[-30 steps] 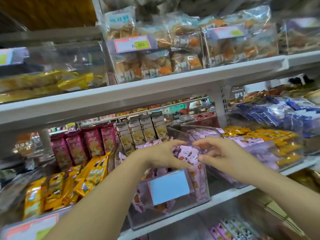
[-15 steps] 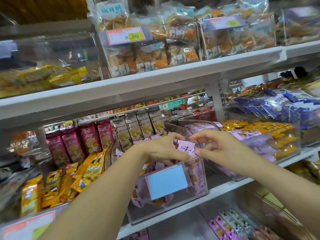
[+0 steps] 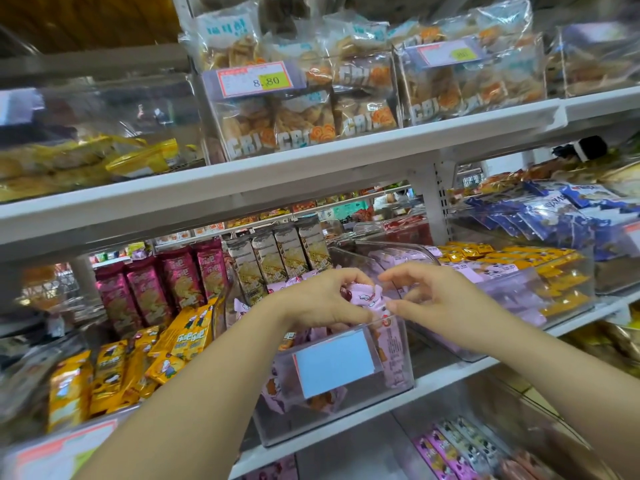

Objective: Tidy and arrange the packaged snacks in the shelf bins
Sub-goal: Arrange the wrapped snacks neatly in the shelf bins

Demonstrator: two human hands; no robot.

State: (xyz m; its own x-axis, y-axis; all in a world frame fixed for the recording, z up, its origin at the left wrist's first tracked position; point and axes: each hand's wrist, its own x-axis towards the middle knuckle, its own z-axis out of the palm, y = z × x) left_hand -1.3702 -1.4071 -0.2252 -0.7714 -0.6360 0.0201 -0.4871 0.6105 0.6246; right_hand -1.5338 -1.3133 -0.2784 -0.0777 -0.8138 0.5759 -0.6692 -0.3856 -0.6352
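We hold hands close together above clear bin (image 3: 346, 422): left hand (image 3: 317, 301) grips pink packet (image 3: 367, 295), right hand (image 3: 438, 301) pinches its edge.

Non-task items only: white upper shelf (image 3: 311, 174) runs L-R, slanted in frame. Lower shelf (image 3: 446, 374) also white. Slotted upright (image 3: 439, 199) btw them, right of ctr. Price tag (image 3: 256, 79) reads 8.80, pink border w/ yellow patch. 2nd price tag (image 3: 446, 53) to its right, blurred, unreadable. Blank blue card (image 3: 334, 363) low ctr. Pink-edged tag (image 3: 65, 452) bottom left, blurred. Brown wood panel (image 3: 86, 19) top left. Far aisle (image 3: 346, 202) seen thru shelf gap. Black object (image 3: 585, 148) far right, can't ID.
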